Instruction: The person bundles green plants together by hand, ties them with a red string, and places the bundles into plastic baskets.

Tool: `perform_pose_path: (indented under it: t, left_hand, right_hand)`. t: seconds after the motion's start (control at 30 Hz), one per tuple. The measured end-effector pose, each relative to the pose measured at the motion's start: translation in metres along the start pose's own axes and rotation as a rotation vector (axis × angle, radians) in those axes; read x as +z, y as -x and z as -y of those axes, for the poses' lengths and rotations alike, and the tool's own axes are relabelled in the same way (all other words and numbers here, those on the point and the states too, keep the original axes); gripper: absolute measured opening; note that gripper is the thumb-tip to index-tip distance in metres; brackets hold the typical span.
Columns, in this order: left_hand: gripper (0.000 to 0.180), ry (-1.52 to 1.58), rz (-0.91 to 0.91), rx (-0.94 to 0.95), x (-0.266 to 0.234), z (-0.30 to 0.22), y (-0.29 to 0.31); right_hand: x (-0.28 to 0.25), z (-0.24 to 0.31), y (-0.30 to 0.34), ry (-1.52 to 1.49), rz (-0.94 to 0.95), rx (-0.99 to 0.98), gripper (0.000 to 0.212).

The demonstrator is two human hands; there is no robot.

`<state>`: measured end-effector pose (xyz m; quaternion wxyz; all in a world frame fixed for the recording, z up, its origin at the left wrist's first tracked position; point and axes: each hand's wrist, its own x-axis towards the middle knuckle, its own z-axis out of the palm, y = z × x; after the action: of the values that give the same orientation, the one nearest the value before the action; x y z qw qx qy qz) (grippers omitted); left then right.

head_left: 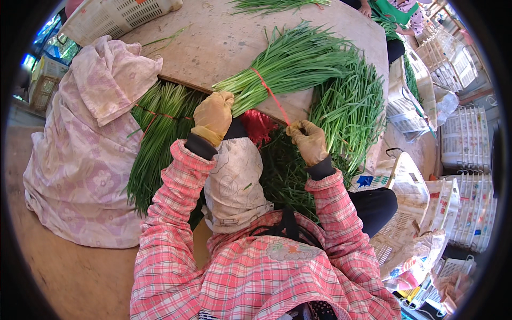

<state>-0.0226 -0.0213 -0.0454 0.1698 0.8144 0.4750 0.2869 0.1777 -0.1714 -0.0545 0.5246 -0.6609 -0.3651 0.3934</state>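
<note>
A thick bunch of green chives (298,58) lies across the table's near edge, with its pale stem ends toward me and its leaf tips pointing to the far right. In a tan glove, my left hand (212,114) is closed at the stem ends. A thin red tie (268,89) crosses the stems and stretches down to my right hand (309,140), also gloved. Its fingers pinch the end of this tie. Beneath and right of the bunch sits a heap of loose chives (349,109). Red strands (257,125) hang below the table edge between my hands.
Tied chives (157,138) rest at my left, partly under a flowered cloth (88,160). The round table (213,40) carries a white crate (120,18) at the far left. Several more plastic crates (466,138) stand at right. A co-worker's hand (366,9) shows at the far right.
</note>
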Motion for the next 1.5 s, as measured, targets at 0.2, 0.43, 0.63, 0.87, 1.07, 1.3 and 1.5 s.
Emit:
perform_pose_path:
  t: [0.2,0.43,0.63,0.87,1.07,1.3,1.5]
  left_hand:
    - [0.021,0.03,0.149,-0.112,-0.005,-0.003,-0.014]
    - [0.021,0.12,0.228,-0.082,-0.002,0.003,-0.021]
    - [0.013,0.687,0.239,-0.422,0.006,0.008,-0.021]
    - [0.015,0.595,0.285,-0.307,0.004,0.005,-0.022]
    - [0.019,0.342,0.26,-0.179,0.019,0.011,-0.021]
    - [0.017,0.364,0.235,-0.129,0.017,0.011,-0.017]
    - [0.016,0.426,0.334,-0.106,0.008,0.013,-0.016]
  right_hand:
    - [0.005,-0.004,0.002,-0.005,0.048,0.023,0.013]
    - [0.017,-0.01,-0.001,0.008,0.09,-0.026,0.011]
    - [0.016,-0.006,0.006,0.0,0.086,-0.003,0.01]
    - [0.017,0.008,0.005,-0.112,0.099,0.003,0.01]
    - [0.026,0.008,-0.002,-0.105,0.145,0.011,0.011]
    - [0.022,-0.002,-0.011,0.176,-0.096,-0.196,0.016]
    - [0.031,0.028,-0.017,0.366,-0.238,-0.39,0.018]
